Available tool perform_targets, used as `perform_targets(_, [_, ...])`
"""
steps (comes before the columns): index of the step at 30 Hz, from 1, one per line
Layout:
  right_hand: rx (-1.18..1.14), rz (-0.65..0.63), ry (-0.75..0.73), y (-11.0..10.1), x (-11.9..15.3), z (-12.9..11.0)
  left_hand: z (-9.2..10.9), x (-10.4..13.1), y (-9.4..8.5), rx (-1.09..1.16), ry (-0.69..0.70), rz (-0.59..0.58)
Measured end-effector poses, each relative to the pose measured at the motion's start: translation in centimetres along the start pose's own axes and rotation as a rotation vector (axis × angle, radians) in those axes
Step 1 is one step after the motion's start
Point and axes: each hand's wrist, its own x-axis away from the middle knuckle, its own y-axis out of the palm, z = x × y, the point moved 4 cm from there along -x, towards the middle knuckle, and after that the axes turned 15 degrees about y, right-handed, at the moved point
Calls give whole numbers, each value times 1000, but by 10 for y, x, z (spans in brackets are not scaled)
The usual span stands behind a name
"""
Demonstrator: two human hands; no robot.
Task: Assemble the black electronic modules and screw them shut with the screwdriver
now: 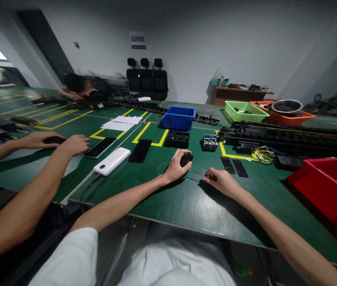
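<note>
My left hand (176, 167) is closed around a small black block-shaped part (186, 159), held at the tabletop with the fingers covering much of it. In my right hand (222, 182) is a screwdriver (211, 177) with an orange and black handle. Its thin shaft points left toward the black part; whether the tip touches it I cannot tell. Beyond my hands sit a black housing with several openings (178, 139) and a small module with exposed circuitry (210, 142). Two flat black plates (240, 168) lie to the right of the screwdriver.
On the green table (168, 202) are a black phone (140, 151), a white power bank (112, 161), another phone (101, 147) and a blue bin (178, 118). A red bin (329, 190) stands right, near long black assemblies (299, 141) with wires. A co-worker's hands (73, 144) work at left.
</note>
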Motion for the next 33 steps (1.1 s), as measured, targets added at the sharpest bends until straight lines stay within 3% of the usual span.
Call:
perform_targets(9, [26, -57, 4, -1, 1, -6, 0, 0, 0, 1, 0, -12])
perform_targets(18, [48, 23, 10, 1, 0, -1, 6, 0, 0, -7, 30, -58])
perform_targets(33, [80, -45, -26, 0, 2, -8, 6, 0, 1, -5, 45, -67])
